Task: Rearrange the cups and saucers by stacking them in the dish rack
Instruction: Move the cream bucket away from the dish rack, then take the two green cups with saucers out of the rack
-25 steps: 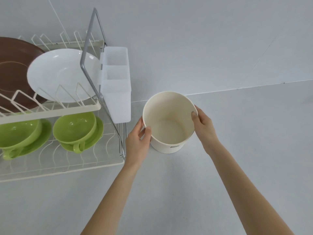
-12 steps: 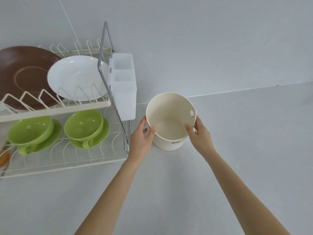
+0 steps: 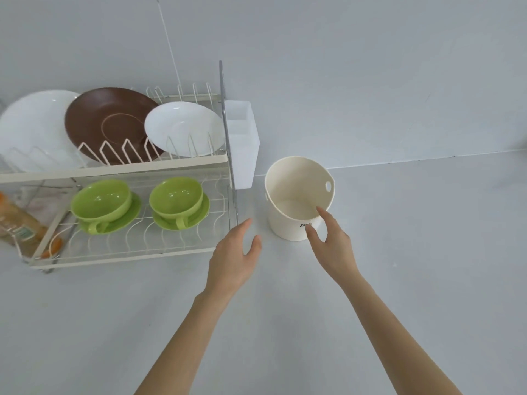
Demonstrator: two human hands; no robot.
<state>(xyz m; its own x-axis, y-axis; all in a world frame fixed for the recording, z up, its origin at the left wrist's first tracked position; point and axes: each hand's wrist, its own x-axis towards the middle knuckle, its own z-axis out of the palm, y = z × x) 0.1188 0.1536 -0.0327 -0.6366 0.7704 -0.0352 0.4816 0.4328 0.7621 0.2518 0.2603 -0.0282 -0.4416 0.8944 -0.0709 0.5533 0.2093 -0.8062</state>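
Two green cups sit on green saucers on the lower shelf of the cream dish rack (image 3: pixel 119 256): the left cup (image 3: pixel 101 199) and the right cup (image 3: pixel 176 196). A cream bucket (image 3: pixel 296 178) stands empty on the counter just right of the rack. My left hand (image 3: pixel 235 259) hovers open over the counter between the rack and the bucket, holding nothing. My right hand (image 3: pixel 332 246) is open in front of the bucket, its fingers just off the near wall.
The rack's upper shelf holds a large white plate (image 3: pixel 31 126), a brown plate (image 3: pixel 105 121) and a small white plate (image 3: pixel 185 128). A clear cutlery holder (image 3: pixel 242 143) hangs on the rack's right end. An orange packet (image 3: pixel 17 220) lies at far left. The wall is close behind.
Both hands have let go of the cream bucket and drawn back toward me. The view has swung left, showing more of the rack.
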